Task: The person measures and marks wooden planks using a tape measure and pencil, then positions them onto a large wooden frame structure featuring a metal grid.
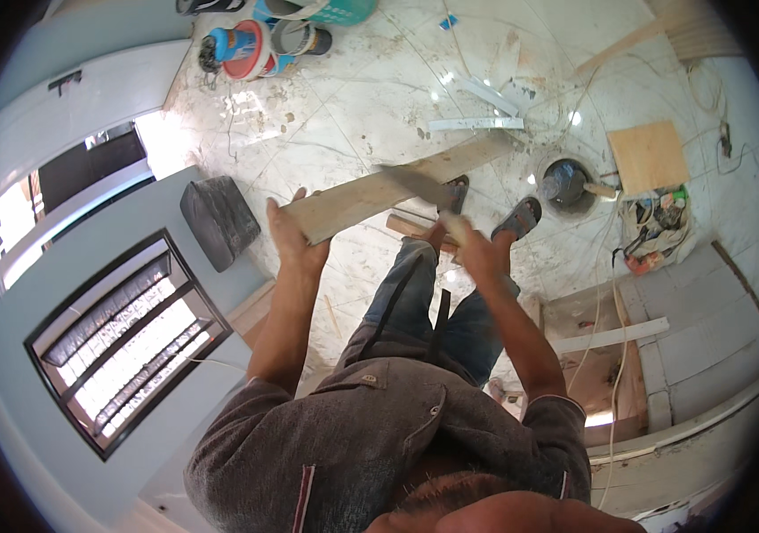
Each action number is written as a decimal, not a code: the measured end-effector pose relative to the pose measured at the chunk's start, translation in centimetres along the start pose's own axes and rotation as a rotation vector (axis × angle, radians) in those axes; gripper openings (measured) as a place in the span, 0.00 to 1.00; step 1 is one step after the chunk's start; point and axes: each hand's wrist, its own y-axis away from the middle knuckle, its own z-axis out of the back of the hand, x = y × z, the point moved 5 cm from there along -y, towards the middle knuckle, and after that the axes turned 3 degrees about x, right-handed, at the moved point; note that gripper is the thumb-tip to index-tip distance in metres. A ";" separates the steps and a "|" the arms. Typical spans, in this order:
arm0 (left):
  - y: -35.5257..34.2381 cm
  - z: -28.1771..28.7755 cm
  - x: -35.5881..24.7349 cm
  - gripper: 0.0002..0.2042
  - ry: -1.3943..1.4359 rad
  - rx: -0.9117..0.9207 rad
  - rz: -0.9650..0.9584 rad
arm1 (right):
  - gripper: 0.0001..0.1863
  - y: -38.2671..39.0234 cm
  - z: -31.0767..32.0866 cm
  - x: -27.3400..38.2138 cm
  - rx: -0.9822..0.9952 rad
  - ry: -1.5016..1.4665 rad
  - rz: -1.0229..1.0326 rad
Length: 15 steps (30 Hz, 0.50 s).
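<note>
At 10 o'clock, left hand (295, 235)'s grip is clamping plank (344, 207), likely steadying it; at 3, right hand (479, 255)'s is clamping blurred bladed tool (419, 185).

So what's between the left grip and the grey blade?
In the head view, only a bare stretch of wooden board lies between the left grip and the blurred grey blade.

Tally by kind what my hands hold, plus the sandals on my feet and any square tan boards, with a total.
Plank in left hand: 1
Tool, blurred, in right hand: 1
Sandals: 2
Square tan board: 1
Total: 5
</note>
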 end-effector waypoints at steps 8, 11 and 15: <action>-0.7 1.0 1.5 0.35 0.124 0.180 -0.031 | 0.30 1.7 2.3 12.5 -0.001 0.248 0.133; 0.5 1.0 1.0 0.34 0.143 0.129 -0.017 | 0.30 1.3 3.9 10.0 0.202 0.143 -0.160; -0.4 3.4 1.5 0.29 0.351 0.059 0.088 | 0.27 4.5 5.2 13.7 0.043 0.043 -0.112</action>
